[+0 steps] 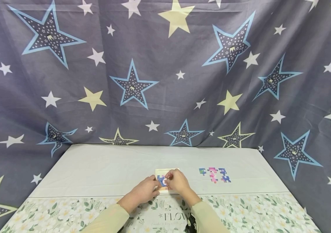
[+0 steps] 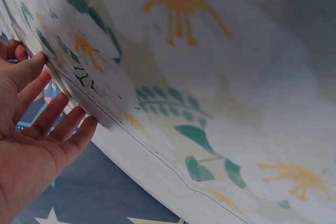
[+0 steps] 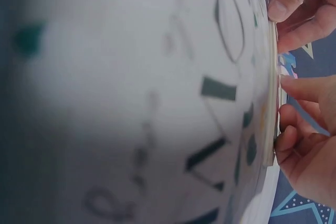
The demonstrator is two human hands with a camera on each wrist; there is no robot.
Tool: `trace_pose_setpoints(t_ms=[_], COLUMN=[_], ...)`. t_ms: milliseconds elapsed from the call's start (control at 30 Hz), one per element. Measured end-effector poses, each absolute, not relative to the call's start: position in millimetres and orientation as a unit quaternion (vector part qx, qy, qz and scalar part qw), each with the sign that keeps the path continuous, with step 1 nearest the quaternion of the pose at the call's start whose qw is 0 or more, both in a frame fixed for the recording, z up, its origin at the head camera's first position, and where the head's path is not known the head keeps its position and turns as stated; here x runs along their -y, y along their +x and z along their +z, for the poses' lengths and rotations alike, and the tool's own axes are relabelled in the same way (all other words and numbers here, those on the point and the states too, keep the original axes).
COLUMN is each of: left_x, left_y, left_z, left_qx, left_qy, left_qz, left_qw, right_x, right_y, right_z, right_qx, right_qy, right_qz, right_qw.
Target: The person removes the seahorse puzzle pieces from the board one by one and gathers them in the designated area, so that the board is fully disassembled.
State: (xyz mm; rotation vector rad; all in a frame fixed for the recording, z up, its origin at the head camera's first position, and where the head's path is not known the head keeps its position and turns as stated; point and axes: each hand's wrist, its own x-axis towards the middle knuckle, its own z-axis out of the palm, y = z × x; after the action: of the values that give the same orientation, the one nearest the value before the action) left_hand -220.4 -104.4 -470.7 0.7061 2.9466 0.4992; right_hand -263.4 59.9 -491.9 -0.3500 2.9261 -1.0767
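A shallow, light-coloured puzzle tray (image 1: 162,169) lies on the table, with blue and purple jigsaw pieces (image 1: 161,179) in its left part. My left hand (image 1: 145,189) rests at the tray's left and near edges, its fingers fairly straight in the left wrist view and its thumb touching the near rim. Over the middle of the tray, my right hand (image 1: 179,182) pinches a whitish-pink puzzle piece (image 1: 165,182) between thumb and fingers. That piece is partly hidden by the fingertips. In the right wrist view the left hand (image 3: 302,11) and right hand (image 3: 312,129) are close together.
Several loose puzzle pieces lie right of the tray: a pink group (image 1: 212,173), a green-blue one (image 1: 202,171) and a dark blue one (image 1: 225,179). A white cloth (image 1: 110,168) covers the table's back, a floral cloth (image 1: 75,210) its front. A star-patterned curtain (image 1: 159,48) hangs behind.
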Motion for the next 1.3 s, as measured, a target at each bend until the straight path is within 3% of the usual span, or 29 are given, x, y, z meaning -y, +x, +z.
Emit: trace_pose_setpoints(t_ms=[700,1300], left_x=[104,105], left_y=[-221,-223], left_z=[-473,-474], left_qx=[-0.963,-0.961], left_qy=[0.216,0.217], left_qz=[0.159,0.162], left_qw=[0.037,0.049], right_x=[-63,-79], right_y=[-262,-267], right_z=[-492,-492], right_qx=[-0.914,-0.916], right_qy=[-0.105,-0.100], right_qz=[-0.391,-0.387], right_qw=[0.006,-0.025])
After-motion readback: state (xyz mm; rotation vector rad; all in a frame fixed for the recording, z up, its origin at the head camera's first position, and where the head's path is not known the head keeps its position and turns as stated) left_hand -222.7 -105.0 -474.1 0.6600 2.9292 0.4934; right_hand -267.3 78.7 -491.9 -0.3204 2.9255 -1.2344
